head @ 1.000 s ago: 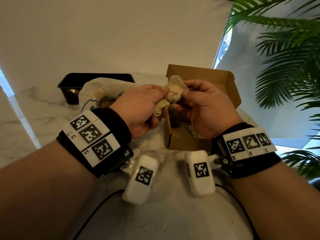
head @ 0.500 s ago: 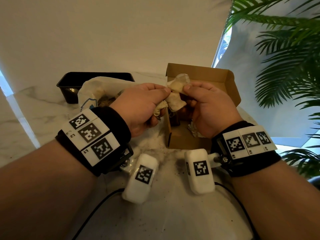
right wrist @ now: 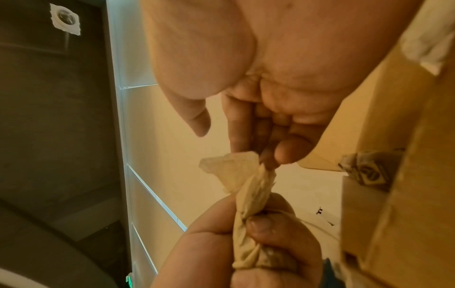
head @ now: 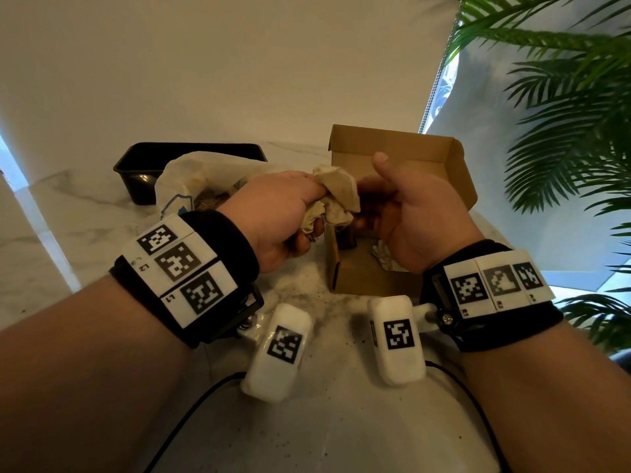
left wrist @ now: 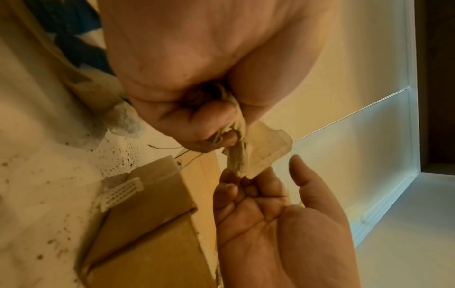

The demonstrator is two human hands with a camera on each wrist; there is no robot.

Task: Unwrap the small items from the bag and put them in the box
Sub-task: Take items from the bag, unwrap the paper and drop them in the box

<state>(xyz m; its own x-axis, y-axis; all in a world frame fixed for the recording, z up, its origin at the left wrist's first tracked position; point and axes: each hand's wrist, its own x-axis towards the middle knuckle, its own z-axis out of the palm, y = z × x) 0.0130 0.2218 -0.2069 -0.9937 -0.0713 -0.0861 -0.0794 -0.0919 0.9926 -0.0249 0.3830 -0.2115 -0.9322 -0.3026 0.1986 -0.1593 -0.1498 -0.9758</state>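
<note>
handling: wrapped item (head: 336, 196) looks light, soft, crumpled; thin paper, tears easily. Take it by the loose corner.
left hand (head: 276, 213): fist clenched round the twisted bundle.
right hand (head: 415, 216): fingertips pinching the corner, thumb up.
position: between both hands, above the box (head: 392, 155) edge, bag (head: 191, 179) left on tabletop (head: 341, 421).

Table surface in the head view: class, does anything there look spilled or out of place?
Yes. Dark specks and crumbs are scattered over the white marble table between the plastic bag and the cardboard box, near the front. They look like loose bits spilled during unwrapping. The left wrist view shows the same specks.
</note>
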